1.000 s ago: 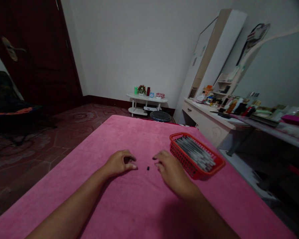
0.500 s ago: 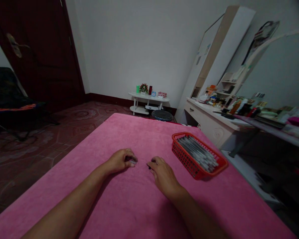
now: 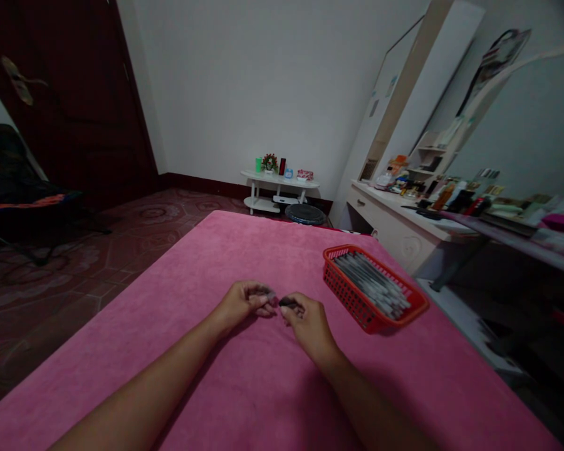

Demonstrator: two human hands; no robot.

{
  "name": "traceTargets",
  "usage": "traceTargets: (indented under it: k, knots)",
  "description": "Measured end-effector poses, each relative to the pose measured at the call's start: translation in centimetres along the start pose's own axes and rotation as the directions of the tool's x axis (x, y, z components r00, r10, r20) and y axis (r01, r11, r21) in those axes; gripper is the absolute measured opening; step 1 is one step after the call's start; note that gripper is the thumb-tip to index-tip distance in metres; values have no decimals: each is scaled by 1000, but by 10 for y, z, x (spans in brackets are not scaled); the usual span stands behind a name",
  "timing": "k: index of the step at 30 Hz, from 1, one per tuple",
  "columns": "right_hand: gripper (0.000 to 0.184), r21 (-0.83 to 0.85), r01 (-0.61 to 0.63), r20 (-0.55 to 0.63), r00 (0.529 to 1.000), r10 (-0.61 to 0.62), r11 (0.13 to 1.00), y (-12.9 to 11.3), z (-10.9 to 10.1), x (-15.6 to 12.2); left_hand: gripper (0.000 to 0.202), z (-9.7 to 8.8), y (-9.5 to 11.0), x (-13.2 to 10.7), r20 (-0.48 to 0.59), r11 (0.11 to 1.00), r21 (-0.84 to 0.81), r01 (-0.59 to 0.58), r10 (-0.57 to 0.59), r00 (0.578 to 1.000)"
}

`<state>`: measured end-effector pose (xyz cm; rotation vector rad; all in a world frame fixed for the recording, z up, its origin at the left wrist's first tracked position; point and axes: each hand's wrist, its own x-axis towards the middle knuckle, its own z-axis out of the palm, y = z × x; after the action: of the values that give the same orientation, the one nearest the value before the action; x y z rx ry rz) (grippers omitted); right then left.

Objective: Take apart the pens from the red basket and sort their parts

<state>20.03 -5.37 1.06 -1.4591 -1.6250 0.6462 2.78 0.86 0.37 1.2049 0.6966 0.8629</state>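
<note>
Over the pink cloth, my left hand has its fingers closed on a small clear, greyish piece, mostly covered by the fingers. Close by on the right, my right hand pinches a small dark piece between thumb and fingers. The fingertips of both hands nearly meet, and the two pieces are very near each other; whether they touch I cannot tell. To the right of my right hand stands a red plastic basket holding many slim grey pen-like sticks, laid lengthwise.
A pink cloth covers the surface under my hands. Beyond its far edge are a low white stand and a round dark lid-like object. At right is a dressing table crowded with bottles; a folding chair stands left.
My left hand has moved right and its fingers have turned toward the right hand. The right hand has lifted its dark piece, and the gap between the hands has narrowed.
</note>
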Motion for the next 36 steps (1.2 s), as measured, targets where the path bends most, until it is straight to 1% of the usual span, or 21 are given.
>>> traceTargets:
  k: [2, 5, 14, 17, 18, 19, 20, 21, 22, 23, 24, 26, 27, 29, 31, 32, 34, 35, 36]
  knots:
    - [13, 68, -22, -22, 999, 24, 997, 0, 3, -1, 37, 8, -1, -2, 21, 997, -64, 44, -43, 999]
    - [12, 116, -27, -44, 999, 32, 993, -2, 5, -1, 40, 14, -2, -5, 11, 989, -127, 71, -70, 997]
    - [12, 113, -31, -24, 999, 34, 993, -4, 3, -2, 42, 16, -2, -9, 8, 984, -154, 88, -88, 996]
    - [10, 189, -54, -12, 998, 58, 980, -4, 4, -1, 40, 17, -2, -7, 10, 981, -168, 94, -93, 996]
    - [10, 237, -74, -6, 997, 78, 969, -5, 4, 0, 38, 16, -1, -6, -23, 978, -192, 77, -83, 996]
    - [10, 290, -96, -2, 995, 101, 952, -5, 4, 0, 36, 15, 0, -4, -84, 972, -229, 41, -62, 995]
    - [11, 342, -118, 0, 992, 125, 932, -5, 3, 1, 32, 12, 2, -2, -172, 961, -277, -11, -38, 984]
    - [12, 389, -135, -2, 989, 148, 911, -5, 2, 2, 27, 9, 4, 0, -279, 942, -327, -76, -20, 960]
    - [14, 426, -147, -7, 986, 165, 893, -4, 1, 3, 21, 5, 6, 3, -379, 919, -371, -135, -17, 925]
    - [15, 456, -153, -12, 984, 178, 876, -3, 0, 4, 15, 1, 8, 5, -455, 896, -410, -170, -39, 889]
    - [17, 479, -156, -17, 982, 187, 864, -2, -1, 5, 12, -3, 9, 8, -502, 880, -439, -180, -74, 861]
    - [19, 507, -159, -23, 980, 197, 847, 0, -3, 6, 13, -11, 10, 10, -541, 863, -472, -182, -120, 833]
    - [19, 515, -160, -23, 980, 200, 842, 0, -3, 7, 13, -14, 10, 11, -543, 861, -476, -180, -127, 830]
    - [20, 524, -166, -19, 978, 206, 835, 1, -4, 7, 13, -14, 10, 10, -529, 867, -466, -176, -113, 841]
    - [20, 535, -171, -16, 977, 212, 827, 0, -4, 7, 12, -8, 9, 6, -474, 897, -414, -152, -70, 878]
    - [20, 543, -172, -15, 977, 214, 822, -1, -3, 6, 15, -3, 9, 4, -432, 924, -359, -134, -37, 901]
    - [21, 555, -182, 8, 977, 213, 812, -3, -2, 5, 19, 10, 5, -1, -324, 979, -172, -108, 48, 945]
    - [21, 558, -192, 30, 977, 212, 807, -4, -1, 5, 19, 16, 3, -3, -271, 994, -39, -99, 85, 959]
    - [20, 558, -201, 50, 977, 210, 805, -5, 1, 4, 17, 23, 0, -5, -212, 991, 96, -98, 116, 970]
